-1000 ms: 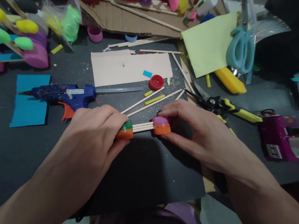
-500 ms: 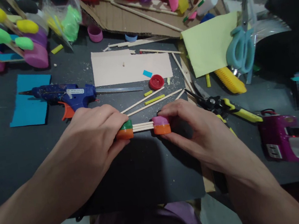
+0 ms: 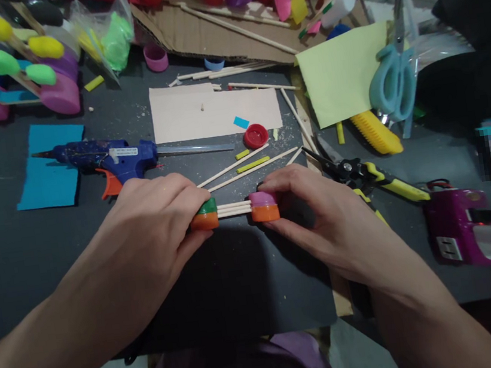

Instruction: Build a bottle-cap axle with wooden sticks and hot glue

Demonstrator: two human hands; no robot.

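Between my hands is a small piece made of bottle caps joined by thin wooden sticks point(image 3: 234, 209). My left hand point(image 3: 160, 219) pinches its left end, a green cap point(image 3: 207, 205) stacked on an orange cap point(image 3: 205, 220). At the other end, my right hand point(image 3: 316, 211) grips a pink-purple cap point(image 3: 262, 198) over another orange cap point(image 3: 265, 213). Fingers partly hide the outer sides of both pairs. Just beyond lie two loose sticks point(image 3: 252, 169), short yellow pieces point(image 3: 252, 164) and a red cap point(image 3: 256, 136).
Left of centre, a blue glue gun point(image 3: 106, 156) rests partly on blue paper point(image 3: 49, 185). Pliers point(image 3: 361, 171), a yellow cutter point(image 3: 377, 132), teal scissors point(image 3: 394, 77) and a purple power strip point(image 3: 459, 225) lie to the right. Cardboard point(image 3: 207, 32) and colourful cap models point(image 3: 59, 94) stand behind.
Both hands keep the same hold on the joined caps. The whole view has shifted very slightly; nothing has been taken up or let go.
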